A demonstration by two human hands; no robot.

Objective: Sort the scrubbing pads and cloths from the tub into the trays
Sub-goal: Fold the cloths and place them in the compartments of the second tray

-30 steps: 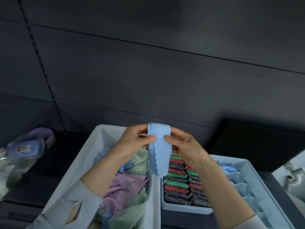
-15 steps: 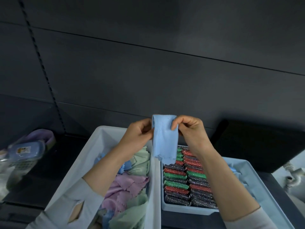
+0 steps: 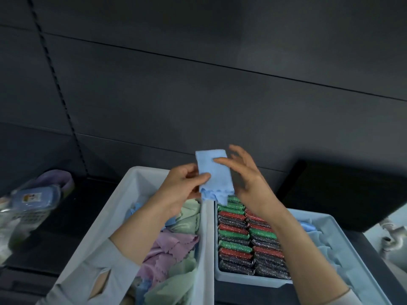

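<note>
A folded light blue cloth [image 3: 213,172] is held up above the gap between the tub and the trays. My left hand [image 3: 180,190] pinches its lower left edge between thumb and fingers. My right hand [image 3: 246,179] lies against its right side with straight, spread fingers, the forefinger on the cloth's face. Below left, the pale tub [image 3: 123,216] holds loose green, purple and blue cloths. To the right, a tray [image 3: 237,279] is packed with rows of red, green and dark glittery scrubbing pads. Further right, another tray [image 3: 343,238] holds folded blue cloths.
A dark wall rises right behind the tub and trays. On the left lies a blue packaged item [image 3: 35,199] with purple things behind it. A black box [image 3: 343,194] stands at the back right. A metal fitting [image 3: 394,234] shows at the right edge.
The cloth has been folded shorter and now sits as a compact rectangle. My right hand let go of its top pinch and opened its fingers against the cloth.
</note>
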